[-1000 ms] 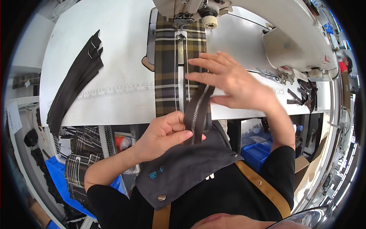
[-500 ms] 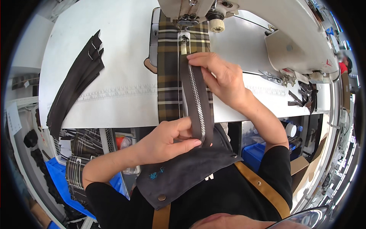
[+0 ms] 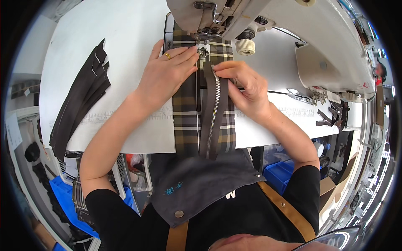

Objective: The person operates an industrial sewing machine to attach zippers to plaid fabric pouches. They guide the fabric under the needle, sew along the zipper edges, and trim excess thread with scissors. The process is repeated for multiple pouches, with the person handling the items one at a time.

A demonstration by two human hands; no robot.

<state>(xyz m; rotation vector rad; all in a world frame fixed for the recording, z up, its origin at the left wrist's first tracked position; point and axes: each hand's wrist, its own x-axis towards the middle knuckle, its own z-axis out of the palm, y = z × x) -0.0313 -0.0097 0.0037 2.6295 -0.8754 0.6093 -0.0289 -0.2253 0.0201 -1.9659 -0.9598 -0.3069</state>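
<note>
A metal zipper (image 3: 209, 121) with dark tape and silver teeth lies lengthwise over a plaid fabric strip (image 3: 185, 129), its lower end reaching the table's front edge. My right hand (image 3: 250, 85) pinches the zipper's upper end between thumb and fingers, just in front of the presser foot (image 3: 203, 52). On the plaid fabric my left hand (image 3: 169, 73) lies flat, fingers stretched toward the foot's left side, a ring on one of them. The sewing machine head (image 3: 243, 16) stands above both hands. The fabric runs under the presser foot, where its far part is hidden.
A stack of dark zipper tapes (image 3: 81, 94) lies at the left of the white table (image 3: 138, 37). Dark scraps (image 3: 333, 115) sit at the right. Below are a blue bin (image 3: 278, 173) and a white basket (image 3: 144, 171). The machine's arm (image 3: 335, 46) extends right.
My left hand has let go of the zipper's lower end and moved up onto the fabric beside the presser foot. The zipper now lies along the fabric; my right hand still pinches its top.
</note>
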